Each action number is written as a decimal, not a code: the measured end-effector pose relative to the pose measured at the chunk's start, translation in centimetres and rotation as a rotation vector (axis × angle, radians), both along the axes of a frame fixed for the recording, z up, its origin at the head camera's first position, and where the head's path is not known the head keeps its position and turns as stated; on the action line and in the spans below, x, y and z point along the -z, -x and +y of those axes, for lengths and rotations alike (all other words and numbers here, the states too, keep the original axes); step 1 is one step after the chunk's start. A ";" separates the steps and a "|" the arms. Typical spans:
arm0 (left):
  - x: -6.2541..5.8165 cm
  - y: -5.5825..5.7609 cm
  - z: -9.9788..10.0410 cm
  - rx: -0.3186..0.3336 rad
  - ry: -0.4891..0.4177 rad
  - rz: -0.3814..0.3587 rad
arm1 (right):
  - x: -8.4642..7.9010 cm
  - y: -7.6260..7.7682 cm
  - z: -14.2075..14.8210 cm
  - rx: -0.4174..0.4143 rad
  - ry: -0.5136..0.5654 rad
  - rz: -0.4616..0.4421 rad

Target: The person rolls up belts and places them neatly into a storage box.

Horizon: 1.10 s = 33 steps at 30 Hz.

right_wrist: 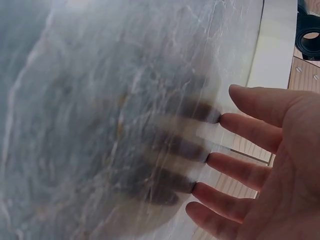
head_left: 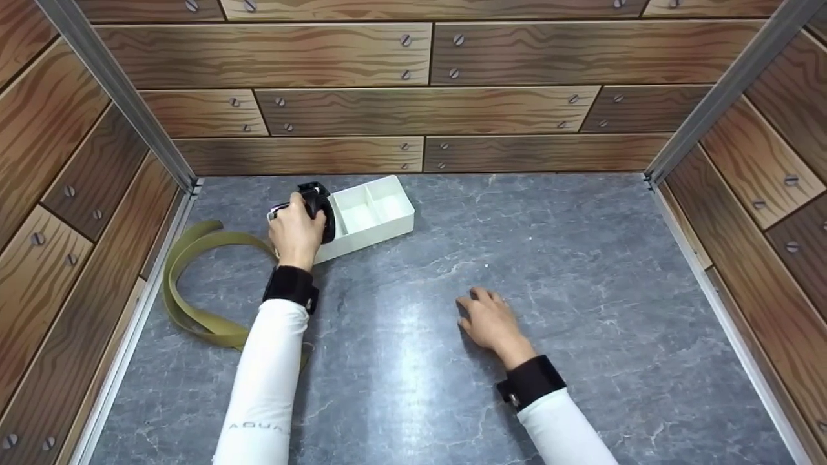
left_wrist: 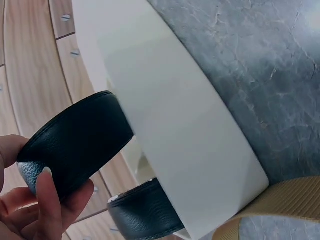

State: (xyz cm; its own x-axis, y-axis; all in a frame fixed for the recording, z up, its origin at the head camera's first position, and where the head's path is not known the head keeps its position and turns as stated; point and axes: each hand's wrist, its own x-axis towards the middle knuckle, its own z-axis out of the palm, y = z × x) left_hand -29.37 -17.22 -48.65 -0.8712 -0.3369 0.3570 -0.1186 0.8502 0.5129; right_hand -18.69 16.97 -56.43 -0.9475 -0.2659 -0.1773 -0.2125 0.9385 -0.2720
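Observation:
My left hand [head_left: 296, 231] grips a black leather belt [head_left: 329, 223], coiled up, at the left end of a white compartment box [head_left: 371, 240]. In the left wrist view the thumb and fingers pinch a broad black loop [left_wrist: 80, 140] that reaches over the box wall [left_wrist: 175, 130]. Lower down, another curved black leather piece [left_wrist: 147, 210] sticks out past the same wall. Two box compartments to the right show bare bottoms. My right hand [head_left: 490, 321] hovers low over the tabletop with nothing in it, its fingers relaxed and spread in the right wrist view.
A khaki webbing strap [head_left: 169, 284] lies in loose loops left of the box, running under the left forearm. Wood-patterned panels [head_left: 336, 110] wall in the grey marbled tabletop [head_left: 581, 271] at the back and both sides.

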 end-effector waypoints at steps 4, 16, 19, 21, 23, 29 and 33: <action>0.1 0.8 0.2 0.004 0.034 -0.037 | 0.0 0.1 -0.2 0.003 -0.010 0.002; -0.9 3.6 0.4 0.039 0.131 -0.213 | 0.3 0.1 -0.4 0.017 -0.028 0.035; -0.7 3.8 0.5 0.043 0.135 -0.218 | 0.4 0.0 -0.4 0.007 -0.026 0.048; -0.4 3.9 0.7 0.040 0.134 -0.217 | 0.4 -0.1 -0.4 0.003 -0.027 0.054; -0.1 4.0 0.8 0.035 0.128 -0.217 | 0.4 -0.1 -0.4 0.002 -0.026 0.058; 1.2 4.1 1.2 0.011 0.077 -0.194 | 0.6 -0.1 -0.4 0.016 -0.008 0.057; 2.2 3.9 1.4 -0.006 0.072 -0.236 | 0.7 -0.1 -0.3 0.018 -0.011 0.061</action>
State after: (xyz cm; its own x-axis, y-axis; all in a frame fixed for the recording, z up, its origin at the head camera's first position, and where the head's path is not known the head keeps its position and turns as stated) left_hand -33.27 -15.78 -50.80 -0.9315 -0.3232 0.1667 -0.2330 0.8824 0.4087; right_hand -18.63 16.66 -57.11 -0.9611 -0.2475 -0.1224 -0.2117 0.9452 -0.2487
